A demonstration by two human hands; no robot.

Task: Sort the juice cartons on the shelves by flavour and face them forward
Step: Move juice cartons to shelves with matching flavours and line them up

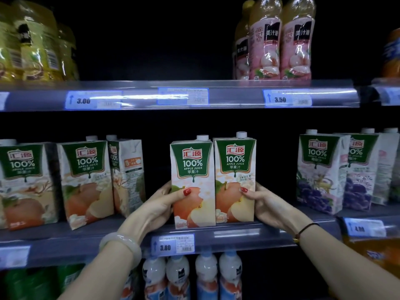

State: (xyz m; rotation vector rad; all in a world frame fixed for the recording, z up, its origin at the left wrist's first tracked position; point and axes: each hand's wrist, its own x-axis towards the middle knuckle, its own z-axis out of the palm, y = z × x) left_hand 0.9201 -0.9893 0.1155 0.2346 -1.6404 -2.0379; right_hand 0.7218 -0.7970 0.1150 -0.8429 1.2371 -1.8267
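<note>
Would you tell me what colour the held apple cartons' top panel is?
Dark green, white lettering, on both apple cartons; head view.

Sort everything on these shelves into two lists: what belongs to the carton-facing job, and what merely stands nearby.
Job: left hand gripping the left middle apple juice carton; right hand gripping the right middle apple juice carton; leftward apple juice cartons; grape juice cartons.
Nearby: pink bottles; yellow bottles; white-capped bottles; price tags.
</note>
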